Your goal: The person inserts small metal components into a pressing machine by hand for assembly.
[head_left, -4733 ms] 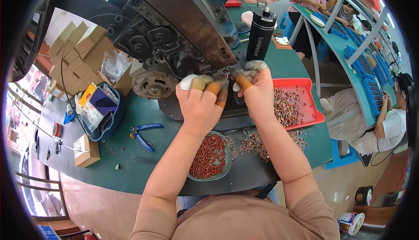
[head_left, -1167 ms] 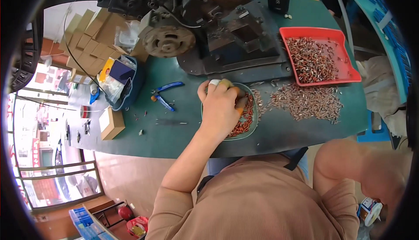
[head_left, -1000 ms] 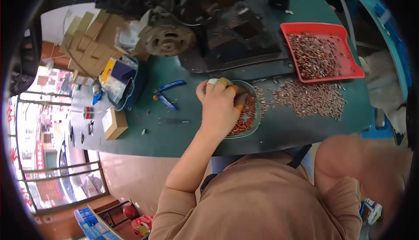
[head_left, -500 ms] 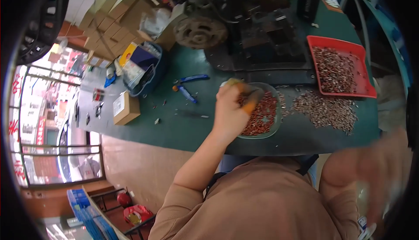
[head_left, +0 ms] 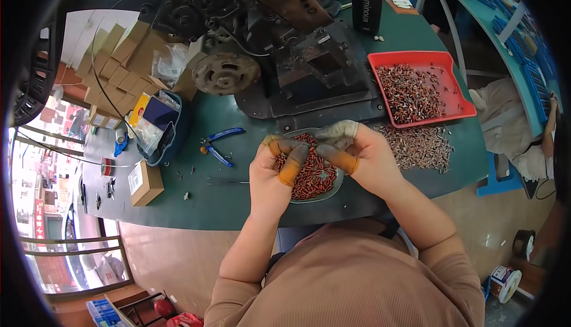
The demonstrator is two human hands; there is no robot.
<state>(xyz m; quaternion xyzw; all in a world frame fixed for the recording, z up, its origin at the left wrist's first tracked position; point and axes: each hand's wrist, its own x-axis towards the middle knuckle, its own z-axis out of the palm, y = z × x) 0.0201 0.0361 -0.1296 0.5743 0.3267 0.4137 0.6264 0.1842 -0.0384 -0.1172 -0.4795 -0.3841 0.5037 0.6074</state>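
Note:
My left hand and my right hand meet over a clear shallow bowl full of small reddish-copper cylindrical pieces. Worn orange and grey finger covers wrap the thumbs and some fingers of both hands. The thumbs point at each other, almost touching, and the fingers of each hand are curled in a pinch. Whatever sits between the fingertips is too small to make out. Right of my right hand spreads a loose pile of small silvery-brown pieces.
A dark metal machine stands behind the bowl. A red tray of mixed small pieces lies to the right, near a black bottle. Leftward are blue-handled pliers, a small carton and a blue basket.
My right hand has come from the lower right to the bowl and joined my left hand over it. The head view has shifted, so the table things appear farther left.

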